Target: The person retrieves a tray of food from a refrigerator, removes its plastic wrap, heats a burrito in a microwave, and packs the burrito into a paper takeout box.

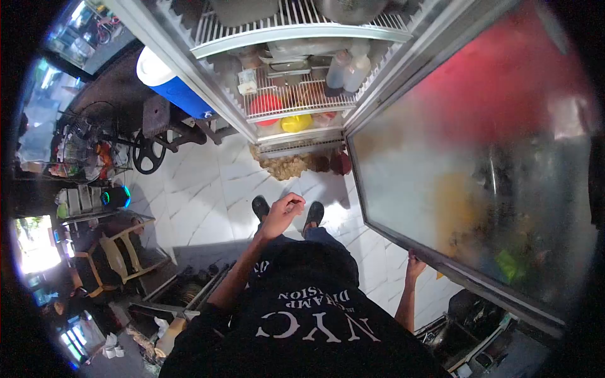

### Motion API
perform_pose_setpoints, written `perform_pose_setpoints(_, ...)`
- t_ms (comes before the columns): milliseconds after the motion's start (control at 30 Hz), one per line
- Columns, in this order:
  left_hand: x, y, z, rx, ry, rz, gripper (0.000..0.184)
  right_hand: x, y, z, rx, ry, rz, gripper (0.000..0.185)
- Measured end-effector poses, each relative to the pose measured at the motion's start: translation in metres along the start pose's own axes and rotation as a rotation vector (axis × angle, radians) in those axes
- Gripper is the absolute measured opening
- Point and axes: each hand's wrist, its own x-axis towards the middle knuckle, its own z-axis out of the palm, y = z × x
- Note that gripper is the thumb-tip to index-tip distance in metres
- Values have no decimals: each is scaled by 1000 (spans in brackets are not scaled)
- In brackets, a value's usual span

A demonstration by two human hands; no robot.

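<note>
My left hand [283,215] is in the air in front of my body, above the floor between my shoes. Its fingers are loosely bent, with nothing visible in them. At the lower edge of the glass fridge door [403,170], my right hand [414,266] holds on with its fingers partly hidden behind the frame. The door stands swung out to the right, its glass fogged. Ahead is the fridge, with white wire shelves [302,31]. A red round thing [265,108], a yellow one [296,122] and bottles [357,74] sit inside.
A blue cooler with a white lid [179,88] stands left of the fridge on a dark stand. A brown shaggy mat [283,167] lies at the fridge's foot. A wooden chair [126,252] is at left, and a dark appliance [463,327] at lower right.
</note>
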Motion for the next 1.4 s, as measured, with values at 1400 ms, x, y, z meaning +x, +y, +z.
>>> perform_pose_setpoints(1400, -53, 34, -231, 52, 400, 94, 17, 106, -661, 468, 915, -882, -38, 40)
